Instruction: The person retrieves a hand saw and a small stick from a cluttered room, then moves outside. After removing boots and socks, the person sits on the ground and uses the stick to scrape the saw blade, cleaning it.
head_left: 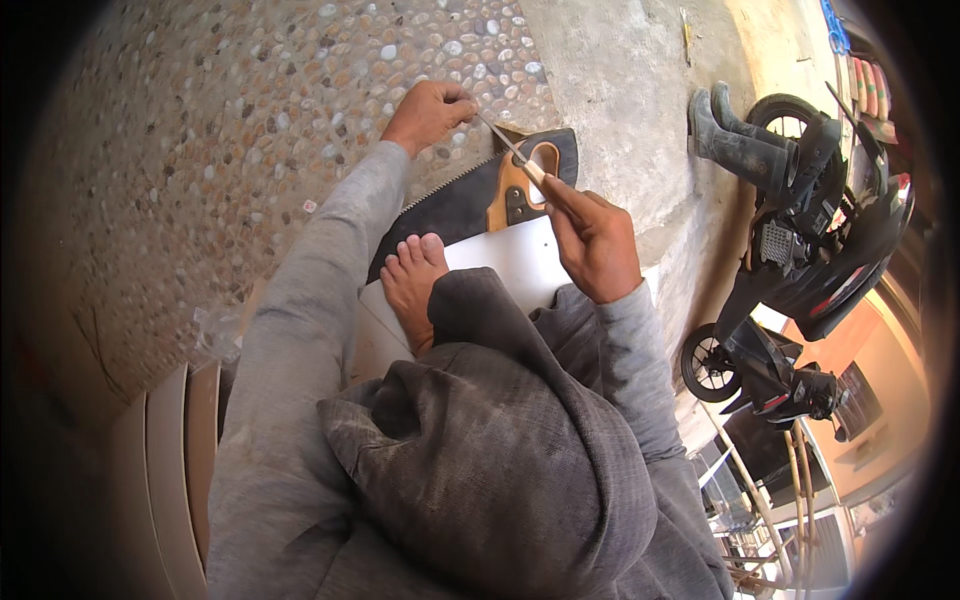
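Note:
My right hand (598, 240) is wrapped round the pale handle of a slim metal file (508, 145), which slants up and to the left. The fingertips of my left hand (428, 117) pinch its far tip. Below the file lies a handsaw (440, 208) with a dark blade and a wooden handle, its toothed edge turned up and to the left. The file's shaft passes over the saw near its handle; whether they touch, I cannot tell. My bare foot (413, 285) rests against the blade's lower edge, over a white board (510, 255).
Pebbled paving (250, 150) spreads at the left, with smooth concrete (630, 120) beside it. Rubber boots (740, 145) and a black motorbike (790, 250) stand at the right. Long curved panels (170, 460) lie at the lower left, near some clear plastic (218, 325).

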Tool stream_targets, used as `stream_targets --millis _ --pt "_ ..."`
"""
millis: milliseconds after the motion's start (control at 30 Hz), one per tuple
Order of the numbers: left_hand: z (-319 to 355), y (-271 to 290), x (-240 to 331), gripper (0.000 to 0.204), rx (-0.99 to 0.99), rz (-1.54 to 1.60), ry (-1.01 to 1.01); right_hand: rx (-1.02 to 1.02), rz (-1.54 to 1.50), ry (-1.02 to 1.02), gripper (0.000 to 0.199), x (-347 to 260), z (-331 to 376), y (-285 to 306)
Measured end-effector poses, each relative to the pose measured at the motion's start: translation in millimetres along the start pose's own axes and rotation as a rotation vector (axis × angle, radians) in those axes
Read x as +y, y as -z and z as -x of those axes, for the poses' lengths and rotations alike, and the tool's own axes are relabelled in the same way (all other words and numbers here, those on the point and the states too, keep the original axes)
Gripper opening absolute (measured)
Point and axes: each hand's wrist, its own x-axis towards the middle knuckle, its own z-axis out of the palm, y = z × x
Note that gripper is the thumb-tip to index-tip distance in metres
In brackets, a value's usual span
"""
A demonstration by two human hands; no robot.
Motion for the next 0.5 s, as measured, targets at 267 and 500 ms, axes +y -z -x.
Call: stream_targets --millis 267,500 --pt "25 -13 30 0.015 -0.138 0.021 -0.004 -0.002 -0.066 -0.07 0.031 -2 33 20" --pt "29 -23 21 0.016 -0.152 -0.023 -0.068 -0.069 0.075 -0.066 0.03 0 45 26"
